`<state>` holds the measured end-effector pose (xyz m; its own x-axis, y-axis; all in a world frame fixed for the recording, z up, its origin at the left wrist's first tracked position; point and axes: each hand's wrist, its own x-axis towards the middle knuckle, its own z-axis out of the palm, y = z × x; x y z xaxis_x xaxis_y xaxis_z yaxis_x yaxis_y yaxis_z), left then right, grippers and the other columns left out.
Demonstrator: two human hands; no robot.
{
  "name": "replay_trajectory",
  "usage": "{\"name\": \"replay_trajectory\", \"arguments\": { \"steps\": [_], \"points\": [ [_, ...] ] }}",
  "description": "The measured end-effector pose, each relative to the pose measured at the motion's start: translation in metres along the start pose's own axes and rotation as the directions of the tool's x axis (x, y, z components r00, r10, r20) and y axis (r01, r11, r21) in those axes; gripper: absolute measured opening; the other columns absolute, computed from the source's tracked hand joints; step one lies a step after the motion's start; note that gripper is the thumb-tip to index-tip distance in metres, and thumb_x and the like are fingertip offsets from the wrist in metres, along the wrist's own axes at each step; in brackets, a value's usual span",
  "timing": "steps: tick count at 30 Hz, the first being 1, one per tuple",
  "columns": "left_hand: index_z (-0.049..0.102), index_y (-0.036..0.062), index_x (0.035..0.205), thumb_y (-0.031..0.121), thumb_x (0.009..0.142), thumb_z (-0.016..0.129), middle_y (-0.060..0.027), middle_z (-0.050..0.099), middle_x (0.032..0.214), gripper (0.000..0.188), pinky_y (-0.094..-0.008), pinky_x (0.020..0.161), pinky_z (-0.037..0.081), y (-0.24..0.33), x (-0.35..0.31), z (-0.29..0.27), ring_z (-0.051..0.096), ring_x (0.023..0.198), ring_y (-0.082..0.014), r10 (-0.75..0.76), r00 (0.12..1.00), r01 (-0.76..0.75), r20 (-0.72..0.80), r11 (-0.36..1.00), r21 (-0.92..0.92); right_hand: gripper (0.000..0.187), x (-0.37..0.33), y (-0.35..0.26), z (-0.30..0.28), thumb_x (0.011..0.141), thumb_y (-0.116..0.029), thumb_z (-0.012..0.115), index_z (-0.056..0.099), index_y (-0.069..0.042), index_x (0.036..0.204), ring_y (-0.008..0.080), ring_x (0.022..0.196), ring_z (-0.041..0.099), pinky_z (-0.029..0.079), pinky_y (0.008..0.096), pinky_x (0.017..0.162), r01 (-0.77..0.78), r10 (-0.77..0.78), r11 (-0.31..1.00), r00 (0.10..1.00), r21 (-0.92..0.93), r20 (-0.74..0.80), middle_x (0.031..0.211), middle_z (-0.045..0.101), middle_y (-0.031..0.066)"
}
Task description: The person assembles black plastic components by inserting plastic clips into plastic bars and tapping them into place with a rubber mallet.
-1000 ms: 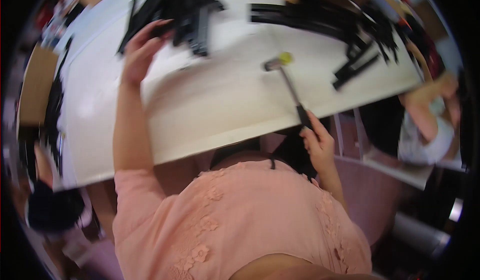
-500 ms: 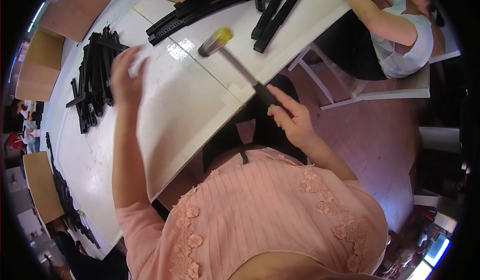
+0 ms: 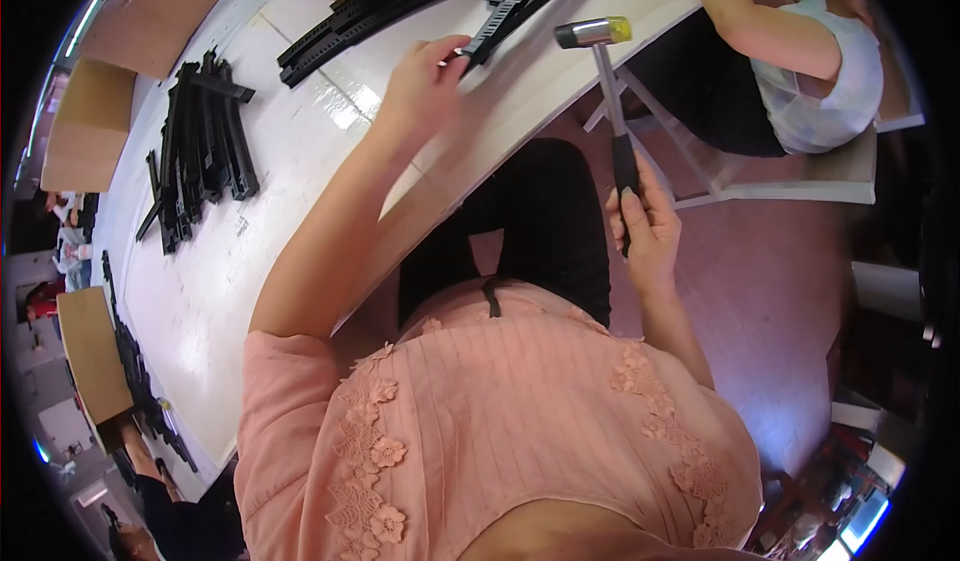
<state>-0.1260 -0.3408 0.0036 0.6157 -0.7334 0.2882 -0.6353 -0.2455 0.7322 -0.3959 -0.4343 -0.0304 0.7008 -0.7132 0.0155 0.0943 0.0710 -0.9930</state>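
My left hand (image 3: 422,93) reaches out over the white table (image 3: 300,171), its thumb and fingers closed on the near end of a black slotted rail (image 3: 508,13). The rail is tilted up, slots showing, next to another dark rail (image 3: 545,9) lying on the table. In my right hand (image 3: 648,223) is a mallet (image 3: 613,96), gripped by its black handle. Its metal head has one yellow face and one dark face, and it hangs beyond the table's near edge, right of the rails, touching nothing.
A pile of short black rails (image 3: 205,141) lies at the left, and longer ones (image 3: 385,21) at the far side. Cardboard boxes (image 3: 90,126) line the left edge. At the right, another person (image 3: 825,81) sits on a white chair (image 3: 770,193).
My left hand has moved right from beside the pile to the rails and taken hold of one, which is now tilted. The mallet has swung up and right, away from the table.
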Motion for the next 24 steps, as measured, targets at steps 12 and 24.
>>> {"name": "replay_trajectory", "arguments": {
  "steps": [12, 24],
  "points": [
    [0.061, 0.0037, 0.105, 0.013, 0.079, 0.067, -0.0032, 0.058, 0.090, 0.029, -0.0198, 0.065, 0.044, -0.007, -0.062, -0.070, 0.052, 0.072, -0.0092, -0.506, 0.820, 0.563, 0.266, 0.797, -0.219, 0.043, 0.013, 0.006, 0.034, 0.091, -0.004, 0.046, 0.039, -0.006, 0.134, 0.0016, 0.053, 0.041, 0.033, 0.0128, 0.044, -0.005, 0.001, 0.999, 0.995, 0.042, 0.095, 0.080, 0.054, 0.0024],
    [0.058, 0.0099, 0.116, 0.020, 0.088, 0.055, -0.0060, 0.058, 0.089, 0.029, -0.0272, 0.073, 0.047, -0.018, -0.076, -0.069, 0.055, 0.078, -0.0159, -0.122, 0.993, 0.121, 0.000, 0.986, 0.111, 0.044, 0.006, -0.006, 0.067, 0.091, -0.005, 0.048, 0.040, -0.006, 0.134, 0.0015, 0.053, 0.041, 0.033, 0.0134, 0.044, -0.057, 0.055, 0.998, 0.982, 0.009, 0.183, 0.079, 0.054, 0.0017]
  ]
}}
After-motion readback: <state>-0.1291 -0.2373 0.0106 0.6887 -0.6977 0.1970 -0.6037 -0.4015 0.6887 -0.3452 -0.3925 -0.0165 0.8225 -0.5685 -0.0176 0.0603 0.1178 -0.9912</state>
